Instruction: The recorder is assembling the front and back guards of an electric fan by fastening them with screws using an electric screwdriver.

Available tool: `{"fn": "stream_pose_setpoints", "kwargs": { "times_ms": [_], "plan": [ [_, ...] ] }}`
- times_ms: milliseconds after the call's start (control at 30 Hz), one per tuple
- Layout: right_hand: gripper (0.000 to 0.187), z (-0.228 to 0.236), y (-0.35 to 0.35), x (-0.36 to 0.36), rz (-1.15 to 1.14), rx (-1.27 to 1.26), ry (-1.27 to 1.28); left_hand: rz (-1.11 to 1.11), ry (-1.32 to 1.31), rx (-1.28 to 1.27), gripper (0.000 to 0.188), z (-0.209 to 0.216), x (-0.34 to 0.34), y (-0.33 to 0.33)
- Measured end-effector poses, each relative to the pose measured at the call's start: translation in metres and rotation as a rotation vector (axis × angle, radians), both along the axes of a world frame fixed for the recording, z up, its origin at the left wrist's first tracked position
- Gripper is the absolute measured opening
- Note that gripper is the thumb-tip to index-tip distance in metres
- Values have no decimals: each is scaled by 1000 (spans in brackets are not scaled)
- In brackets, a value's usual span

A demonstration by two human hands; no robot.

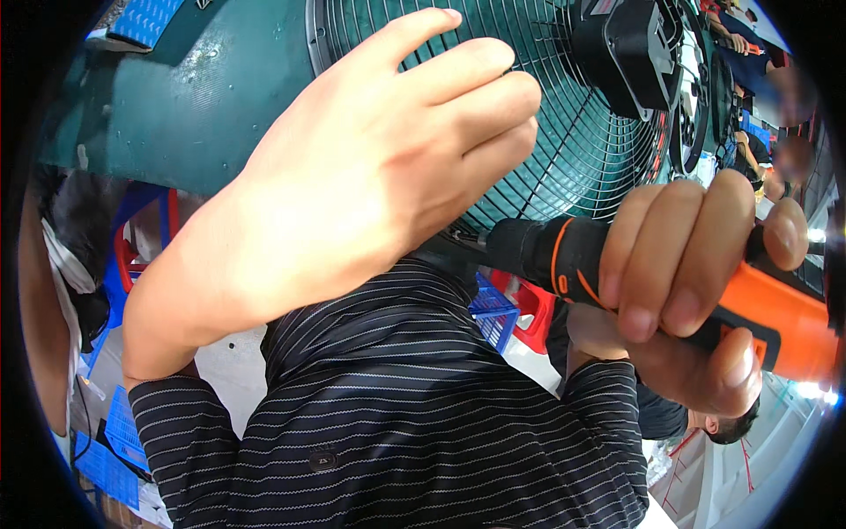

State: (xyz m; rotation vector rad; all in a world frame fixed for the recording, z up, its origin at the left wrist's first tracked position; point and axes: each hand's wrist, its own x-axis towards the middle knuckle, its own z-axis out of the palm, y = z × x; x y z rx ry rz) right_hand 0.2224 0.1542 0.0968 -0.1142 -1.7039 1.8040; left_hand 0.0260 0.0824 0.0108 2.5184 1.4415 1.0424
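Observation:
A round black wire fan guard (pixel 551 181) lies on a green table, with a black motor housing (pixel 624 53) at its middle. Across the guard's left part reaches my left hand (pixel 405 141), palm down. Its index finger is stretched apart from the other loosely bent fingers; the thumb is hidden, and no held thing shows. My right hand (pixel 683 264) is wrapped round an orange and black power screwdriver (pixel 780 322). The tool lies nearly level, its black nose pointing left at the guard's near rim, just beside my left wrist. The very tip is partly hidden.
The green tabletop (pixel 167 115) stretches left, with a blue patterned object (pixel 145 19) at its far corner. Blue plastic crates (pixel 495 313) and a red stool (pixel 533 317) stand below the table. Another person (pixel 679 414) is at the lower right; others are at the far right.

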Motion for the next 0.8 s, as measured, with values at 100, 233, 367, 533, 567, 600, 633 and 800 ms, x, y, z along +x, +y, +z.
{"fn": "stream_pose_setpoints", "kwargs": {
  "times_ms": [100, 233, 367, 533, 567, 600, 633, 800],
  "plan": [
    [55, -1, 0, -1, -50, -7, 36, -5, -17, 66, 55, -2, 4, 5],
    [57, -1, -2, -4, -19, 18, 39, -7, -35, 113, 49, -3, 7, 10],
    [53, 1, -15, -5, -121, 40, 2, -16, -34, 123, 43, -2, 7, 10],
    [48, 5, -29, 1, -74, 73, -21, -77, -17, -29, 46, 3, 9, 7],
    [47, 6, -32, 2, -98, 150, -41, -94, -14, -112, 54, 3, 9, 6],
    [46, 7, -39, 3, -192, 210, -76, -84, -24, -101, 49, 4, 10, 6],
    [46, 8, -41, 4, -191, 210, -79, -68, -16, -84, 47, 5, 10, 6],
    [44, 8, -34, 10, -120, 197, -74, -69, -18, -69, 41, 7, 12, 8]
  ]
}}
